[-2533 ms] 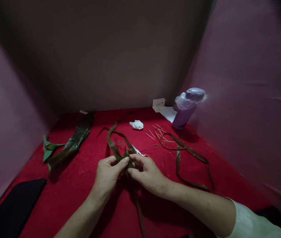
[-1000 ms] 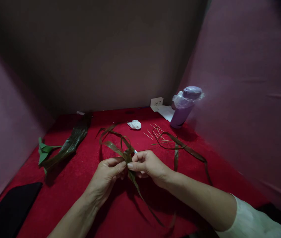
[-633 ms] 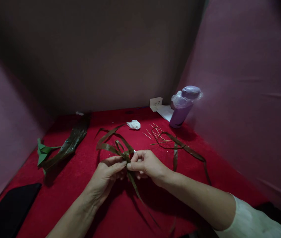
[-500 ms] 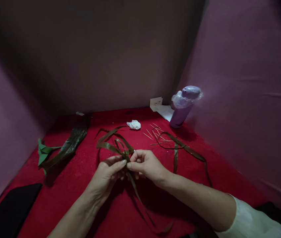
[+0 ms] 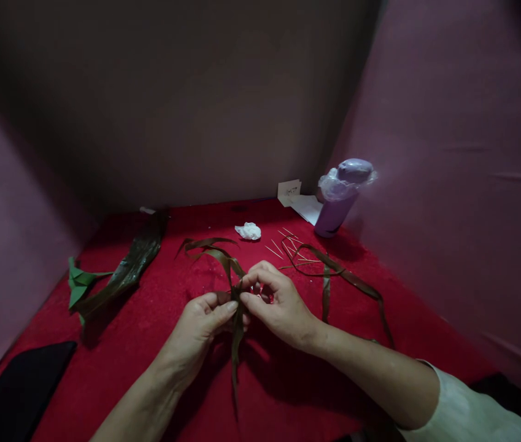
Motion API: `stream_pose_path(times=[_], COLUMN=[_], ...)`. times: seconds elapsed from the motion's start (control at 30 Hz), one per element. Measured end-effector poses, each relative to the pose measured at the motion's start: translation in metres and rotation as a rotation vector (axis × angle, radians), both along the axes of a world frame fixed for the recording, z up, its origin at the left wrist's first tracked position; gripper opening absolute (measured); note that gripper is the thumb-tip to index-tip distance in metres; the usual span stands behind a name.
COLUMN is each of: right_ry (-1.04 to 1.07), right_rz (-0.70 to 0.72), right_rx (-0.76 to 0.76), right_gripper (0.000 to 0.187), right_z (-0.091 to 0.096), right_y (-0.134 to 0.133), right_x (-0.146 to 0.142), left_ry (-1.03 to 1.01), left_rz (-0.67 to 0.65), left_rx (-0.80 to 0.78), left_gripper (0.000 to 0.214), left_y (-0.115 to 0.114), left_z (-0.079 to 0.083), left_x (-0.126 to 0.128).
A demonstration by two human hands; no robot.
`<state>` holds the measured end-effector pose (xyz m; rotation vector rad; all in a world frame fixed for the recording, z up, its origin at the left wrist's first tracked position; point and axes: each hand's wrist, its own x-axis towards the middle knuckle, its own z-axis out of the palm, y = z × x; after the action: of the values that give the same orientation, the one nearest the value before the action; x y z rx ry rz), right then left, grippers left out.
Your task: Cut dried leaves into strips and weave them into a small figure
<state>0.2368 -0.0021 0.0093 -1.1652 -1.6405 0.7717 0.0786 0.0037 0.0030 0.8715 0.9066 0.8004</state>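
I'm watching both hands working low in the centre of the frame. The left hand [image 5: 200,322] and the right hand [image 5: 278,304] are pinching together on the leaf strips [image 5: 235,294], fingertips closed on the knot where the strips cross.

Change from half a second ago: the wide loops that were fanning out to the upper left of the hands are collapsing. Only two narrow ends are now arching up-left at [image 5: 207,244], and the long tail, which was trailing off to the lower right, is now hanging nearly straight down between the wrists. The right hand's fingers are curling higher over the knot than before. My read: the weave is being drawn tight, not opened.

Around it on the red cloth [image 5: 150,368]:
- broad dark leaf [image 5: 126,273] at mid left
- loose strip [image 5: 347,279] lying right of the hands
- thin sticks [image 5: 283,245] and a white wad [image 5: 248,231] above
- purple bottle [image 5: 340,196] at upper right

Scissors not visible now.
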Motion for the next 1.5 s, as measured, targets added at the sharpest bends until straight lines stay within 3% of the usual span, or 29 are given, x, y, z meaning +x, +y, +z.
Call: stream_pose_path(times=[0.73,0.83,0.97,1.1,1.33,1.5], right_ry=[0.078,0.128,0.205,0.18,0.035,-0.171], right_rz=[0.035,0.02,-0.029,0.059,0.115,0.048], right_rx=[-0.039,-0.095,-0.194,-0.27,-0.279,-0.147], right_gripper=[0.009,0.004,0.013,0.017,0.02,0.021], right_z=[-0.009,-0.013,-0.017,-0.019,-0.024,-0.027], right_y=[0.002,0.002,0.0,-0.006,-0.013,-0.017], right_x=[-0.002,-0.004,-0.007,-0.012,-0.017,-0.019], left_ry=[0.107,0.087,0.045,-0.014,-0.062,-0.036], left_rz=[-0.046,0.009,0.157,0.268,0.391,0.475], left_rx=[0.016,-0.012,-0.052,-0.049,-0.064,-0.07], left_gripper=[0.016,0.016,0.021,0.02,0.027,0.027], left_y=[-0.001,0.001,0.004,0.007,0.008,0.005], left_z=[0.0,-0.001,-0.001,-0.001,0.0,-0.001], left_x=[-0.003,-0.002,-0.003,-0.005,-0.003,0.001])
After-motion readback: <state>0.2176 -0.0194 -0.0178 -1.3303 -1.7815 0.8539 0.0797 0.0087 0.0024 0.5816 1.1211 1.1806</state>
